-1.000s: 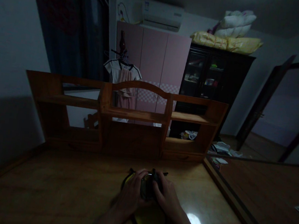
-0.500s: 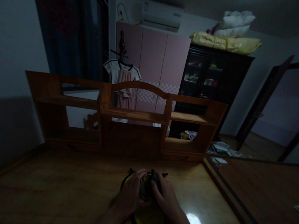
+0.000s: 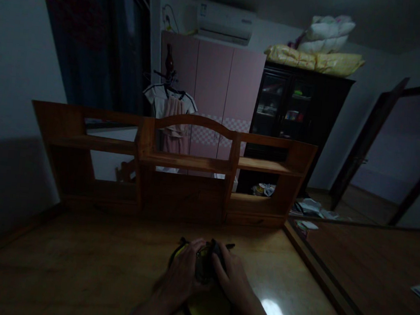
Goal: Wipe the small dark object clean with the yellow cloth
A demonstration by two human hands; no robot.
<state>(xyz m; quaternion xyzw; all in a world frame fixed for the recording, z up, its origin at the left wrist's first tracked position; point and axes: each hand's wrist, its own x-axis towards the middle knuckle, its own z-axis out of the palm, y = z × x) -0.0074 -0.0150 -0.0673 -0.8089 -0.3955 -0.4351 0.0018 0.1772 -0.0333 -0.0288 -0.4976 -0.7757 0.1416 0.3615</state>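
A yellow and black case-like item [image 3: 210,313] with a rounded edge lies on the wooden desk, close to me; its exact kind cannot be made out in the dim light. My left hand [image 3: 180,272] and my right hand [image 3: 234,277] come in from either side over its upper part. Between them is a small dark, partly shiny object [image 3: 204,266], with the fingers of both hands curled round it. Yellow also shows beyond my left hand, and thin dark ends stick out past the fingertips of both hands. My fingers hide much of the dark object.
Across the back of the desk [image 3: 93,250] stands a wooden shelf unit [image 3: 185,161] with open compartments. A raised wooden edge [image 3: 318,272] runs along the right side. Farther off are a pink wardrobe [image 3: 212,78], a black cabinet [image 3: 304,102] and hanging clothes [image 3: 172,107].
Both hands keep almost the same place and hold. The whole view has shifted very slightly.
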